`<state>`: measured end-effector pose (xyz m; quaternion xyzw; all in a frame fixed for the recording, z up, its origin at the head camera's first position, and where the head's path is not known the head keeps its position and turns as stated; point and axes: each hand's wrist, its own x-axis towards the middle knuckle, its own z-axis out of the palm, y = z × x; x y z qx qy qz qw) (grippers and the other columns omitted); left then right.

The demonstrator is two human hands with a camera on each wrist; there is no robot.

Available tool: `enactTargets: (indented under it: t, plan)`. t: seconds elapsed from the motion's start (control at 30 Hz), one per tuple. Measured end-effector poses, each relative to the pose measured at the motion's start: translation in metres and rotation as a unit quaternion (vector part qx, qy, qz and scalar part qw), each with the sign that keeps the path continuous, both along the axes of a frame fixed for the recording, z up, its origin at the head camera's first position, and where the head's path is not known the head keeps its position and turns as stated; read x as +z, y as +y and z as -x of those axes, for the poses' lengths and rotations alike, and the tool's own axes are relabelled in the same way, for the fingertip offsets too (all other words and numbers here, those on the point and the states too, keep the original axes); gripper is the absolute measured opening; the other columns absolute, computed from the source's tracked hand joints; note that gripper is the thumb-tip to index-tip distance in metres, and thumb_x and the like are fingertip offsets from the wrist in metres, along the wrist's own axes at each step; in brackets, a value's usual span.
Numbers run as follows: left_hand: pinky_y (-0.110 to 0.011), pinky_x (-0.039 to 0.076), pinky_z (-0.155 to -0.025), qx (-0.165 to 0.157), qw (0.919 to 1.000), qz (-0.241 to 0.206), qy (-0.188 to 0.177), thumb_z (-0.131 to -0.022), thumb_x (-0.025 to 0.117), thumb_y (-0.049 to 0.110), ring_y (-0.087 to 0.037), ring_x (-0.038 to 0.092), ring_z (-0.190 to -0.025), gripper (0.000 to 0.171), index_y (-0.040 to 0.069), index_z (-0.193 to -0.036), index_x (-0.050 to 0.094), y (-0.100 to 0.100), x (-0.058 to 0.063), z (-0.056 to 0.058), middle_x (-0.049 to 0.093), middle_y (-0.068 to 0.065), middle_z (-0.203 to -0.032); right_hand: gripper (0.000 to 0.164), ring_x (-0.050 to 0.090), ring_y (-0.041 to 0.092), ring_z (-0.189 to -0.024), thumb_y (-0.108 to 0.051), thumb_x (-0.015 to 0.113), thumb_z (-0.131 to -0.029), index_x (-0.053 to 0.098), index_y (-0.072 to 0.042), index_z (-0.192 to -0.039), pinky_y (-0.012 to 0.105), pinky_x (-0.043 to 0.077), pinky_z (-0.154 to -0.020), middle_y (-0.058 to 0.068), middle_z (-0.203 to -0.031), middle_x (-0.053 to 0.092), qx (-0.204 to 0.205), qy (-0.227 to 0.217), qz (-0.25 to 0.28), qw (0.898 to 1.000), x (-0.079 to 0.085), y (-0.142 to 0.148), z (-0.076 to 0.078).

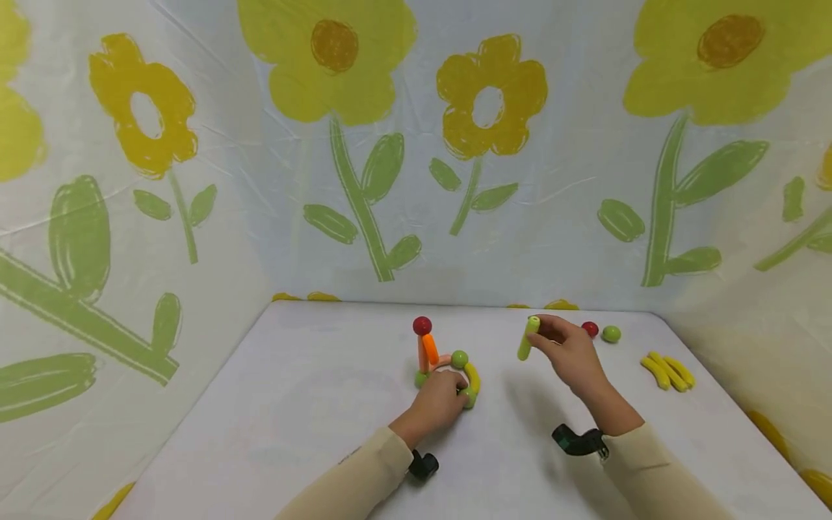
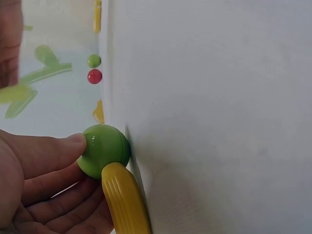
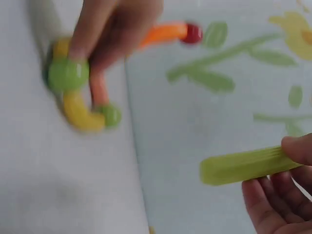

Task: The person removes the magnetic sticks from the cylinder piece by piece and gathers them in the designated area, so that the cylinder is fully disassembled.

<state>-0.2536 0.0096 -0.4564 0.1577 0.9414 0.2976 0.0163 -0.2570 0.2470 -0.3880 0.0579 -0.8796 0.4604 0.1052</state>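
Observation:
My left hand [image 1: 437, 399] pinches a green ball [image 2: 100, 146] at the near corner of a toy structure on the table. From that ball a curved yellow rod [image 1: 473, 377] runs back to another green ball [image 1: 459, 358], which joins a pink rod [image 1: 445, 360]. At the left, a salmon rod [image 1: 422, 355] and an orange curved rod [image 1: 430, 349] rise to a red ball [image 1: 422, 325]. My right hand [image 1: 572, 355] holds a straight yellow-green rod [image 3: 239, 167] in the air, gripped near one end between thumb and fingers. My left hand hides part of the ring.
Behind my right hand lie a loose red ball [image 1: 590, 329] and a loose green ball [image 1: 611, 334]. Several curved yellow rods [image 1: 668, 371] lie together at the table's right side. Flower-printed cloth [image 1: 559, 253] walls the white table [image 1: 292, 404] at the back and sides.

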Motion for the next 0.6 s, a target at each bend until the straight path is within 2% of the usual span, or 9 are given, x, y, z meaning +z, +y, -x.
enactTargets:
  t: [0.1, 0.27, 0.47, 0.6]
  plan:
    - [-0.029, 0.053, -0.083, -0.002, 1.0, -0.003, -0.002, -0.087, 0.07, 0.016, -0.01, 0.058, -0.083, 0.017, 0.007, -0.101, 0.074, 0.0, 0.0, 0.0, 0.07, 0.003, -0.09, 0.048, 0.059, 0.041, -0.115, -0.027, 0.058, -0.098, 0.051, 0.0, -0.137, 0.051, 0.053, -0.088, 0.024, -0.123, 0.061, -0.008, 0.018, -0.083, 0.996, -0.002, 0.027, 0.007]
    - [-0.029, 0.053, -0.08, 0.0, 0.9999, -0.013, -0.005, -0.085, 0.072, 0.016, -0.008, 0.057, -0.08, 0.015, 0.007, -0.098, 0.074, -0.001, -0.001, 0.001, 0.07, 0.004, -0.09, 0.046, 0.06, 0.045, -0.107, -0.017, 0.055, -0.097, 0.049, 0.008, -0.135, 0.051, 0.052, -0.079, 0.03, -0.119, 0.061, -0.027, 0.017, -0.182, 0.983, -0.01, 0.073, 0.023]
    - [-0.029, 0.053, -0.08, 0.004, 0.9998, -0.021, -0.001, -0.085, 0.073, 0.015, -0.008, 0.058, -0.08, 0.016, 0.008, -0.098, 0.073, -0.001, -0.003, 0.002, 0.07, 0.004, -0.091, 0.043, 0.059, 0.044, -0.092, -0.015, 0.059, -0.092, 0.049, 0.011, -0.125, 0.049, 0.051, -0.073, 0.033, -0.11, 0.061, -0.082, -0.056, -0.246, 0.964, -0.024, 0.123, 0.04]
    - [-0.029, 0.053, -0.081, 0.002, 0.9998, -0.018, 0.005, -0.085, 0.073, 0.016, -0.01, 0.059, -0.083, 0.017, 0.007, -0.1, 0.073, -0.001, -0.004, 0.001, 0.07, 0.004, -0.092, 0.039, 0.056, 0.044, -0.089, -0.009, 0.057, -0.088, 0.051, 0.016, -0.117, 0.054, 0.048, -0.077, 0.035, -0.106, 0.06, -0.088, -0.109, -0.287, 0.948, -0.033, 0.146, 0.046]
